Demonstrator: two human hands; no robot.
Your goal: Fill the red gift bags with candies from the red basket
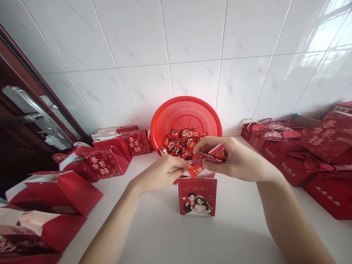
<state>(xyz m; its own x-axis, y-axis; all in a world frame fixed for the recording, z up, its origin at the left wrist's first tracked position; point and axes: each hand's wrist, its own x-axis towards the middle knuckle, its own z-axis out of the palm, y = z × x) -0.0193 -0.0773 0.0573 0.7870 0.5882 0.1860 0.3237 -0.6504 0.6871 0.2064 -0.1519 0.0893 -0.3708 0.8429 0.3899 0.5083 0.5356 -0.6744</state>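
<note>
A red box (197, 198) printed with a cartoon bride and groom stands upright on the white table, its top open. Just above its opening, my left hand (162, 174) pinches an orange-red wrapped candy (195, 170) between thumb and fingers. My right hand (233, 159) is closed around several red wrapped candies (216, 154), above the box's right side. Behind both hands a red mesh basket (187, 104) leans towards me with many wrapped candies (184, 141) in its lower part.
Open red boxes (79, 190) line the left side of the table (154, 231). Closed red boxes with cords (286, 154) are stacked at the right. A tiled wall (143, 36) rises behind, and a dark door with a metal handle (30, 108) is at the left.
</note>
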